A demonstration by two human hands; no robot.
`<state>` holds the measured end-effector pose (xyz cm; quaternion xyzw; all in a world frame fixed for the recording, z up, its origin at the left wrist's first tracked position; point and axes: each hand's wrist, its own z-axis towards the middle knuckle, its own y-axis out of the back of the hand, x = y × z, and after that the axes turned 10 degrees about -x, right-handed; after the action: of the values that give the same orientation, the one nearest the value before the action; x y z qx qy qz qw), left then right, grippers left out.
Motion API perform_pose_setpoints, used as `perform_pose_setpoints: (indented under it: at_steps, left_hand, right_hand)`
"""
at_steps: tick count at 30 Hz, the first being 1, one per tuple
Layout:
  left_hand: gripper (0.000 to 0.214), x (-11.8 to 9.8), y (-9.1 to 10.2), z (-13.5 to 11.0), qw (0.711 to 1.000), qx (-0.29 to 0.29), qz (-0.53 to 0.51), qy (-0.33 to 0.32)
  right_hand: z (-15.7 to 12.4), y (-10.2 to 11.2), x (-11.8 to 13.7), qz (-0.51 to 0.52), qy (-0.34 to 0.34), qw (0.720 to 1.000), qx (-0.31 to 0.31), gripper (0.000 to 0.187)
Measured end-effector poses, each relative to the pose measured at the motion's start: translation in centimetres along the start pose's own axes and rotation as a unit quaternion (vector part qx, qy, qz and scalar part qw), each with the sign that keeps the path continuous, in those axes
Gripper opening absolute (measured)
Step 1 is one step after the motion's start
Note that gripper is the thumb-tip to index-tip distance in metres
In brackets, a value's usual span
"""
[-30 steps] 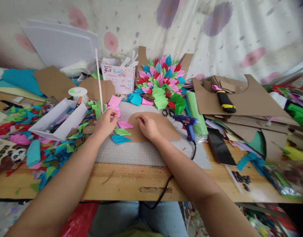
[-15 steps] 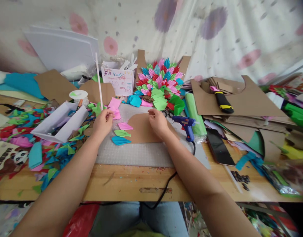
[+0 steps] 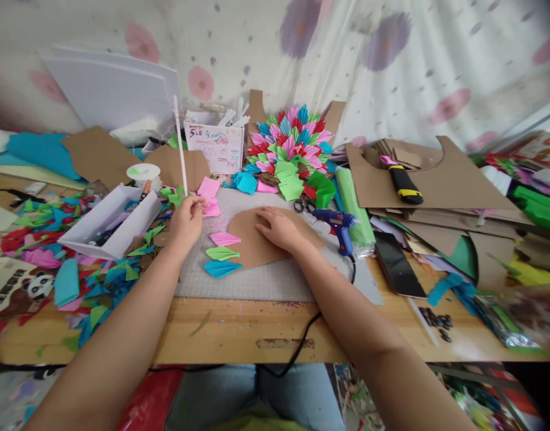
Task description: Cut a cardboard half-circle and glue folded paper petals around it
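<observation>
My right hand (image 3: 277, 227) lies flat, fingers stretched, on a brown half-round cardboard piece (image 3: 252, 245) on the grey cutting mat (image 3: 257, 278). Three folded paper petals stick out from the cardboard's left edge: pink (image 3: 225, 238), green (image 3: 221, 253) and blue (image 3: 221, 267). My left hand (image 3: 188, 218) is closed in a pinch on a folded pink paper piece (image 3: 210, 208) just left of the cardboard.
A blue glue gun (image 3: 339, 226) stands right of the cardboard, its cord running over the table edge. A finished paper flower fan (image 3: 292, 146) stands behind. A white paper tray (image 3: 108, 221), paper scraps (image 3: 54, 251), a cardboard stack (image 3: 436, 185) with a yellow-black knife (image 3: 403, 182).
My right hand lifted to the cardboard's far edge, then came back down flat on it. The cardboard turned slightly, its petals now lower. My left hand kept pinching the pink paper.
</observation>
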<state>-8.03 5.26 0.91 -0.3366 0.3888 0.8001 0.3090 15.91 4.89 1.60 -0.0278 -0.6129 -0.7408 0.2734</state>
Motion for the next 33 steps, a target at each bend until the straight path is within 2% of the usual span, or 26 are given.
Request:
perform_pose_setpoints:
  at_steps: [6,9,15,20,26,30,33]
  left_hand:
    - [0.016,-0.7,0.1,-0.2,1.000,0.020,0.005,0.006]
    - [0.015,-0.5,0.0,-0.2,1.000,0.024,0.006,-0.001]
    - [0.017,-0.4,-0.2,-0.2,1.000,0.022,-0.003,0.000]
    - [0.016,-0.8,-0.3,-0.3,1.000,0.010,0.007,-0.003]
    - [0.017,-0.7,-0.3,-0.2,1.000,-0.010,0.019,-0.007]
    - [0.016,-1.1,-0.1,-0.1,1.000,-0.008,0.029,-0.004]
    - [0.015,-1.1,-0.2,-0.1,0.999,-0.014,0.030,-0.003]
  right_hand:
    - [-0.2,-0.3,0.2,0.051,0.073,0.996,0.002,0.042]
    - [-0.1,-0.4,0.2,0.075,0.078,0.994,-0.017,0.038]
    - [0.6,-0.4,-0.8,0.083,-0.015,0.990,-0.113,0.032]
    - [1.0,-0.1,-1.5,0.099,-0.051,0.980,-0.168,0.030]
    - [2.4,2.6,-1.5,0.035,-0.110,0.969,-0.220,0.024]
    - [5.4,4.1,-1.7,-0.044,-0.162,0.970,-0.178,0.025]
    - [8.1,3.6,-2.0,-0.114,-0.158,0.972,-0.129,0.028]
